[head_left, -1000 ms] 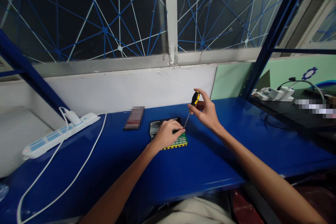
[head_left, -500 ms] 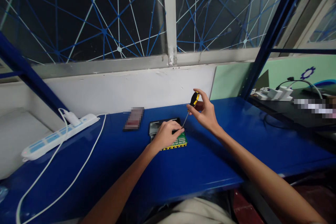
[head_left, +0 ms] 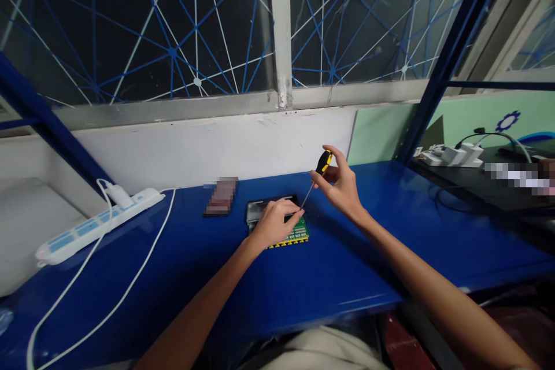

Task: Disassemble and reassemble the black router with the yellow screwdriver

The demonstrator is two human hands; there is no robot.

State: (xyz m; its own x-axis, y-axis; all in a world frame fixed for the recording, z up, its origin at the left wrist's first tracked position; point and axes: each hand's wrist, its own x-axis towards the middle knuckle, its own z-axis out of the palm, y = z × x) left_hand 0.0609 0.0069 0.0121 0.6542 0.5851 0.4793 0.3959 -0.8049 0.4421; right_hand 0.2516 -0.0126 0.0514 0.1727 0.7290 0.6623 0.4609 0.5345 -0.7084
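A screwdriver (head_left: 323, 163) with a black and yellow handle is held in my right hand (head_left: 340, 185), thumb and fingers closed round the handle. Its thin shaft slants down to the left, over the far right part of a green circuit board (head_left: 299, 232) with a yellow connector strip (head_left: 288, 243) along its near edge. My left hand (head_left: 277, 222) rests over the board, thumb and fingertips pinched together at the screwdriver's tip. Whatever lies between those fingertips is too small to make out. Behind the board is a black casing (head_left: 256, 211), partly hidden by my left hand.
On the blue table (head_left: 182, 277), a blurred-out flat rectangular item (head_left: 222, 196) lies left of the casing. A white power strip (head_left: 99, 225) with a looping white cable (head_left: 147, 254) occupies the left side. Chargers and cables (head_left: 459, 153) sit on a black surface at right.
The screwdriver's handle has shifted slightly right, with my right hand, and leans a little more. My left hand has stayed practically in place.
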